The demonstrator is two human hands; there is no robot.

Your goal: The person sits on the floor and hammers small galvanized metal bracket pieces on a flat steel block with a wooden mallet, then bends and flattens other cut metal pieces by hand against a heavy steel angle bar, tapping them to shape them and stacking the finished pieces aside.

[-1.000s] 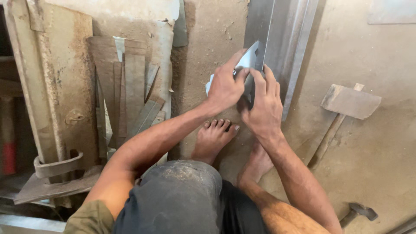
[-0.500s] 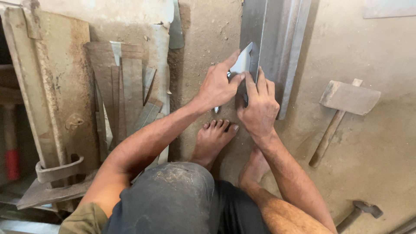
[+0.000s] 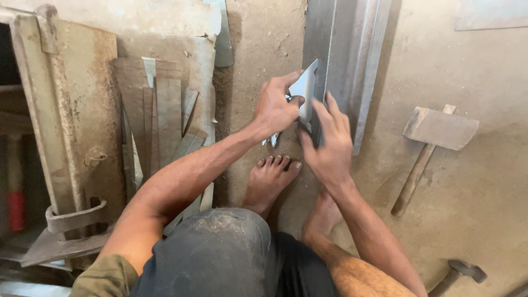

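A small bent piece of shiny sheet metal is held upright against the edge of a long grey metal angle bar that lies on the dusty floor. My left hand grips the piece from the left, thumb and fingers pinched on it. My right hand presses on its lower right side, fingers spread along the bar's edge. Both bare feet rest on the floor just below the hands.
A wooden mallet lies on the floor to the right. A hammer head shows at the bottom right. Rusty metal strips and a steel frame are stacked to the left.
Both hands have shifted slightly left and up with the metal piece, which now stands more edge-on against the bar. The feet have not moved.
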